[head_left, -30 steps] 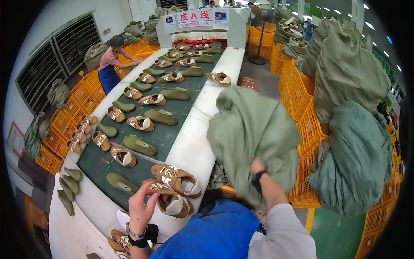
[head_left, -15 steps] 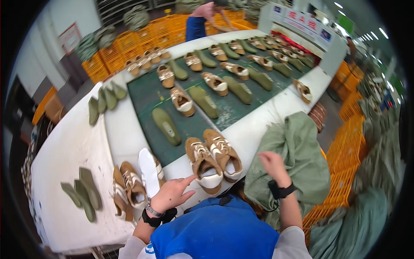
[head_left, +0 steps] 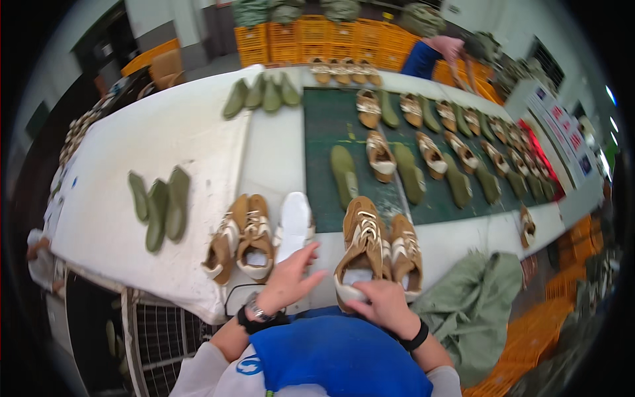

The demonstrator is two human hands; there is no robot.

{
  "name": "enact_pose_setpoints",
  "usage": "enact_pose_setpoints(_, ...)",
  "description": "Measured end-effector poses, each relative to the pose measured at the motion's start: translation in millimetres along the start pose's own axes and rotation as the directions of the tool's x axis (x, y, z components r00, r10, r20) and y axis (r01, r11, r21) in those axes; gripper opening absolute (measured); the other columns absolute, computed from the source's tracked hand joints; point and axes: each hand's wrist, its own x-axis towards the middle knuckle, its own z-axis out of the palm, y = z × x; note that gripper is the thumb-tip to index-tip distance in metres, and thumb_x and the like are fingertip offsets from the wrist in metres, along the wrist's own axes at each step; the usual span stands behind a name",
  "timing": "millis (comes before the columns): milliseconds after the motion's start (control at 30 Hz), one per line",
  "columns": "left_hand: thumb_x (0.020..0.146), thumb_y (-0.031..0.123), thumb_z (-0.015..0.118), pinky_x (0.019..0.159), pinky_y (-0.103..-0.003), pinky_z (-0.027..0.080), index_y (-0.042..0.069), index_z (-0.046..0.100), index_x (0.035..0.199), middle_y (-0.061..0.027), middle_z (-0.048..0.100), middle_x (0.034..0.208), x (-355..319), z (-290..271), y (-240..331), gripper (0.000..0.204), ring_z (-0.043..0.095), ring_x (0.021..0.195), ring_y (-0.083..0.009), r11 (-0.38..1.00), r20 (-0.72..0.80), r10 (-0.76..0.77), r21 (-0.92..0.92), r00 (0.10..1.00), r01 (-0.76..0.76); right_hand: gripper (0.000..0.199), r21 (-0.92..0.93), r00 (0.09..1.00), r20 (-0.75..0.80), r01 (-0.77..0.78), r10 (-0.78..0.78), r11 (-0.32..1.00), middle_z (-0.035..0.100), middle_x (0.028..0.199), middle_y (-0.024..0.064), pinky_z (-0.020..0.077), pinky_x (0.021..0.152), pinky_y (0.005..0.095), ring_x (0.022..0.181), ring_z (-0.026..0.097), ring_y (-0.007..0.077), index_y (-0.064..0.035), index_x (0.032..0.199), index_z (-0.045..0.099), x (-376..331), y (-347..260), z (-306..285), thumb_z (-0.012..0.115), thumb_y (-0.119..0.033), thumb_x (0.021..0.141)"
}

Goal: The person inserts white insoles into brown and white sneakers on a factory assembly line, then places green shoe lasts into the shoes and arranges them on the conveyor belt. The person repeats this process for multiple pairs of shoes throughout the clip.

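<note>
My right hand [head_left: 387, 306] grips the heel of a tan suede sneaker [head_left: 362, 231] with white trim, thumb outside and fingers at the collar. Its matching sneaker [head_left: 406, 255] stands close on its right. My left hand [head_left: 291, 276] is open, fingers apart and empty, just below a white insole [head_left: 295, 221]. That insole lies on top of another sneaker, which it mostly hides. Left of it stands a second pair of tan sneakers [head_left: 241, 235], laces up.
Green shoe lasts [head_left: 157, 212] lie on the white table [head_left: 99, 198], more at its far edge. A green conveyor belt [head_left: 324, 126] carries rows of sneakers and lasts. A green sack [head_left: 466, 304] and orange crates [head_left: 529, 344] are at my right. Another person [head_left: 440, 56] bends at the far side.
The view has swung left. My right hand has come from over the green sack to the left sneaker of the pair and taken its heel. My left hand stays open, now near the insole.
</note>
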Motion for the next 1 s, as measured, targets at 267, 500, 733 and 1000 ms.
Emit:
enact_pose_setpoints(267,0.084,0.021,0.064,0.071,-0.039,0.052,0.002,0.049,0.123,-0.0189,0.064,0.092,-5,4,-3,0.045,0.064,0.082,-0.0342,0.986,0.045,0.165,0.023,0.985,-0.167,0.025,0.065,0.952,0.18,0.238,-0.246,0.969,0.061,0.071,0.0048,0.0464,0.053,0.0356,0.059,0.059,0.0244,-0.0105,0.094,0.064,15,-47,14,0.071,-0.028,0.077)
enact_pose_setpoints(500,0.081,0.015,0.065,0.068,-0.041,0.051,0.003,0.051,0.118,-0.017,0.065,0.09,-37,-5,-2,0.042,0.063,0.081,-0.0356,0.967,-0.117,0.15,0.226,0.982,-0.121,0.033,0.097,0.993,-0.078,0.093,-0.086,0.991,0.057,0.085,0.009,0.0493,0.06,0.0329,0.064,0.059,0.0238,-0.009,0.104,0.065,36,-61,24,0.074,-0.013,0.073)
enact_pose_setpoints(733,0.079,0.008,0.064,0.063,-0.041,0.05,0.003,0.049,0.12,-0.0176,0.063,0.085,-60,-50,6,0.044,0.063,0.076,-0.0355,0.953,-0.33,0.23,0.268,0.916,-0.143,0.03,0.145,0.949,-0.254,0.229,-0.187,0.963,0.056,0.09,0.013,0.0509,0.061,0.0372,0.074,0.061,0.0301,-0.0098,0.104,0.062,80,-84,55,0.063,-0.001,0.075)
enact_pose_setpoints(1000,0.083,0.011,0.058,0.062,-0.047,0.05,0.008,0.039,0.128,-0.0203,0.064,0.086,-80,-70,-7,0.049,0.062,0.073,-0.0402,0.965,-0.381,0.087,0.262,0.921,0.017,0.028,0.128,0.928,-0.141,0.362,-0.345,0.923,0.054,0.092,0.0124,0.0508,0.061,0.0383,0.072,0.06,0.0309,-0.0126,0.094,0.065,104,-95,83,0.062,0.001,0.07)
